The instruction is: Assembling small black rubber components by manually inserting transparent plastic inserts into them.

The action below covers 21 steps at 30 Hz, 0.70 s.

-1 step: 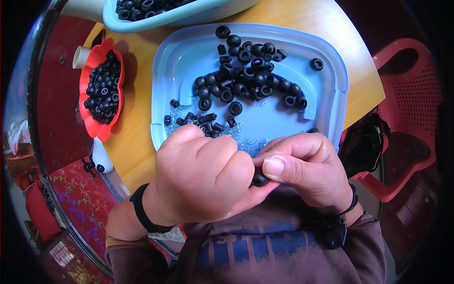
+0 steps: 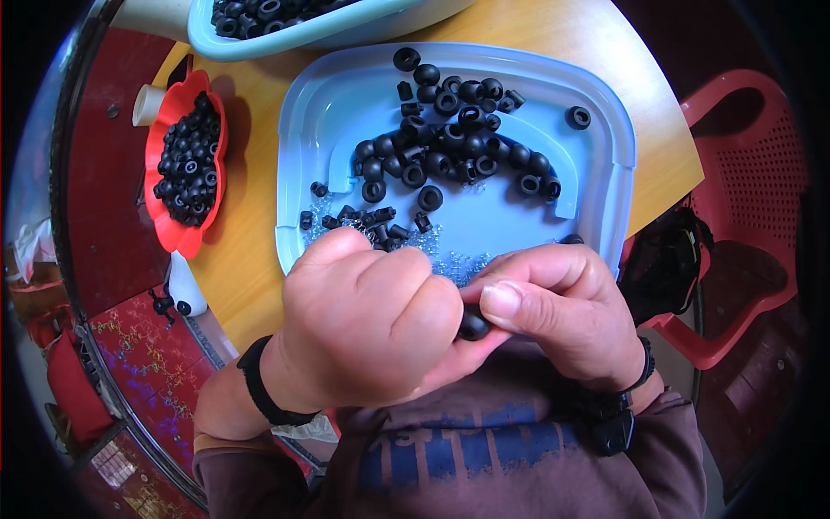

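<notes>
Hands grip one black piece; a blue tray holds black parts and springs.

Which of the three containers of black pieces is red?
The scalloped dish left of the tray; the tray itself is light blue, and the basin at the top is blue-green.

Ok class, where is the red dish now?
In the head view, the red dish is at the left edge of the table, beside the blue tray.

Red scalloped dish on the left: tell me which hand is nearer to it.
Left. The left hand is to the right of the red scalloped dish, lower in view; the right hand is farther right, beyond the left one.
</notes>
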Available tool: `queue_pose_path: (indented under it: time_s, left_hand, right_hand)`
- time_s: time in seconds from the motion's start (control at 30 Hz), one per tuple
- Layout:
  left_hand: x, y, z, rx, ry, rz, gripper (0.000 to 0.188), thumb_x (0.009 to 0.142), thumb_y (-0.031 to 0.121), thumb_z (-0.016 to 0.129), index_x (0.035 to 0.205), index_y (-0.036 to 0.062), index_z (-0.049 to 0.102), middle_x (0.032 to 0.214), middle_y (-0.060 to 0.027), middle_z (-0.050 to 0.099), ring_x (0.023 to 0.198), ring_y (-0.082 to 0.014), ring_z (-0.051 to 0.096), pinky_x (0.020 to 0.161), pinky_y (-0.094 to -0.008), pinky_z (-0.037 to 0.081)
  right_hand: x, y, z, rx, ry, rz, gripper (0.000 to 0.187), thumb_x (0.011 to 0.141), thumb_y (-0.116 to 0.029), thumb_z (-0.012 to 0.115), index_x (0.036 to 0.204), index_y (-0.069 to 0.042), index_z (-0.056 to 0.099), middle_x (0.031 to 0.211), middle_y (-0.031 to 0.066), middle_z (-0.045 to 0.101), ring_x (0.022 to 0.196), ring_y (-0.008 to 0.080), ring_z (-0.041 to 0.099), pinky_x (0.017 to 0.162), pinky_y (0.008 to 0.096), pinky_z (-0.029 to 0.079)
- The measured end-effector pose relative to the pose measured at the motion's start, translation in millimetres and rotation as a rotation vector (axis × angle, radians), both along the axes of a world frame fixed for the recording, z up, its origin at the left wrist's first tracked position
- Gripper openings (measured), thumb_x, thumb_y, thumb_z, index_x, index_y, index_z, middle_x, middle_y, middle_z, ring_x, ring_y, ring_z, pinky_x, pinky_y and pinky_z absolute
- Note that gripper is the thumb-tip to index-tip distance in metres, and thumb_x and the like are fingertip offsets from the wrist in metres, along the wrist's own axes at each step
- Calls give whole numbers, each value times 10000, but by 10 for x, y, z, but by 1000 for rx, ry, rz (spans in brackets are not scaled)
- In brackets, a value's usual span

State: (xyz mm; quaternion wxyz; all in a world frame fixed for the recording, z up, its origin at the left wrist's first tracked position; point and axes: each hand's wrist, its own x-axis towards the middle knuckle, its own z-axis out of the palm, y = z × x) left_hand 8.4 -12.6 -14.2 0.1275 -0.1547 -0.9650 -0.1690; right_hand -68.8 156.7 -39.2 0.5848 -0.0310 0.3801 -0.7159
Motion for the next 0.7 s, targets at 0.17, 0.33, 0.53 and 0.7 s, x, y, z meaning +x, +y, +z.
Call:
queue_pose_path:
  time_s: [0.17, 0.33, 0.53, 0.7]
  left_hand:
    - [5, -16, 13, 0, 13, -4, 441, 672, 324, 696, 538, 103, 339, 495, -31, 277, 391, -211, 301, 397, -325, 234]
    - [7, -13, -10, -11, 13, -39, 433, 721, 349, 664, 548, 99, 355, 502, -29, 280, 390, -202, 299, 394, -321, 238]
    - [34, -2, -61, -23, 72, -69, 387, 723, 294, 657, 562, 101, 362, 505, -22, 278, 392, -188, 311, 395, -314, 238]
    - [56, 11, -66, -2, 76, -89, 341, 664, 216, 675, 569, 102, 367, 506, -21, 285, 389, -185, 314, 393, -311, 242]
  right_hand:
    - [-6, 4, 43, -33, -31, 120, 259, 933, -170, 487, 980, 49, 618, 949, 78, 637, 896, 90, 558, 805, 219, 440]
    - [-16, 2, 2, -120, -102, 155, 264, 939, -164, 471, 985, 54, 614, 956, 76, 634, 901, 99, 556, 822, 234, 434]
    - [28, -5, -28, -120, -78, 109, 242, 932, -155, 488, 927, 43, 628, 907, 72, 639, 865, 92, 560, 802, 225, 437]
    - [39, -9, -47, -131, -60, 146, 241, 929, -164, 496, 918, 35, 631, 899, 68, 639, 859, 87, 562, 796, 219, 437]
